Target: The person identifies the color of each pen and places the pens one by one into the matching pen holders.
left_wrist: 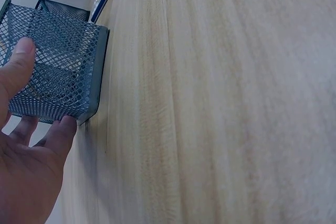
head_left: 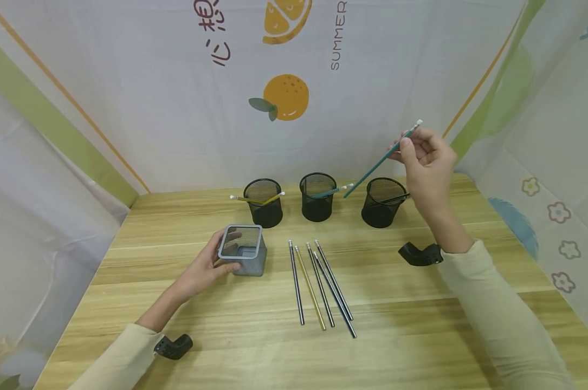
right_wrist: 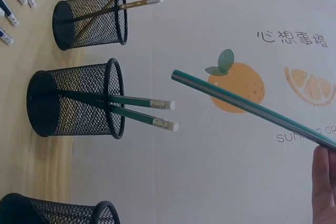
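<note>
Beside the grey holder (head_left: 252, 264) lie five pencils (head_left: 320, 285).

Wooden desk (head_left: 254, 336) is carrying five pencils (head_left: 320, 285); behind the pencils, three black cups (head_left: 317, 210) are standing; left of the pencils, grey holder (head_left: 251, 265).

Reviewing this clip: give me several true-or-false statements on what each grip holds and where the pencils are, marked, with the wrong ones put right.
1. The right grip pinches a green pencil. True.
2. The left grip holds a round black cup. False: it holds the grey square cup.
3. In the head view, the left black cup holds two yellow pencils. True.
4. The middle black cup holds yellow pencils. False: it holds two green pencils.
5. Five pencils lie on the table. True.
6. Only one of those five is dark. False: four are dark and one is yellow.
</note>
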### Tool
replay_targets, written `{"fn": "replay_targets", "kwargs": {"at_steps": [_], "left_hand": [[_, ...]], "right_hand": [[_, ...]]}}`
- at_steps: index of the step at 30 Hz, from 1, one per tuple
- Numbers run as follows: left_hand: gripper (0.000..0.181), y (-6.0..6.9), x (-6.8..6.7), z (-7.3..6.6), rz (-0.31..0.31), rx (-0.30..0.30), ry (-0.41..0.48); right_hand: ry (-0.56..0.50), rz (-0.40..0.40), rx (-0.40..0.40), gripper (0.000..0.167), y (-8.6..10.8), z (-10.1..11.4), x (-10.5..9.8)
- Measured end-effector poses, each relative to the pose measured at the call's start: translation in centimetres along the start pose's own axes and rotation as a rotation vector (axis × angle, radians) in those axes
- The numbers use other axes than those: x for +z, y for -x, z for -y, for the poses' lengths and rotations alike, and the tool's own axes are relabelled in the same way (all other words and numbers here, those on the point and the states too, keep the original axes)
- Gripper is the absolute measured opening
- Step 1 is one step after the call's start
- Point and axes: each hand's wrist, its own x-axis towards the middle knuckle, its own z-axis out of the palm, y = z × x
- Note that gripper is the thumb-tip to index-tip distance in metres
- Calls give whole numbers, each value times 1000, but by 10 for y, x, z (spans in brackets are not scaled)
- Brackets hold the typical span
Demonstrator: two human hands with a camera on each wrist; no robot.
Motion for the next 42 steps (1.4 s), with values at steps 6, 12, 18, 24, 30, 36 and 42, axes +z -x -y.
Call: {"fn": "replay_targets", "kwargs": {"at_steps": [6, 12, 18, 24, 30, 36, 42], "left_hand": [[80, 0, 0, -1, -1, 1, 1], [80, 0, 0, -1, -2, -2, -2], [79, 1, 0, -2, -2, 0, 0], [80, 1, 0, -1, -3, 3, -5], [80, 1, 0, -1, -4, 0, -8], [80, 0, 0, -1, -3, 0, -11], [80, 0, 0, -1, -2, 1, -15]], "right_hand": [[-14, -61, -11, 5, -5, -1, -1], [-11, -99, 9, 5, -9, -7, -2], [15, -72, 14, 5, -8, -17, 0], [36, -28, 24, 5, -7, -26, 5], [41, 9, 55, 7, -3, -35, 9], [115, 87, 10, 7, 3, -48, 11], [156, 131, -7, 7, 8, -57, 13]]}}
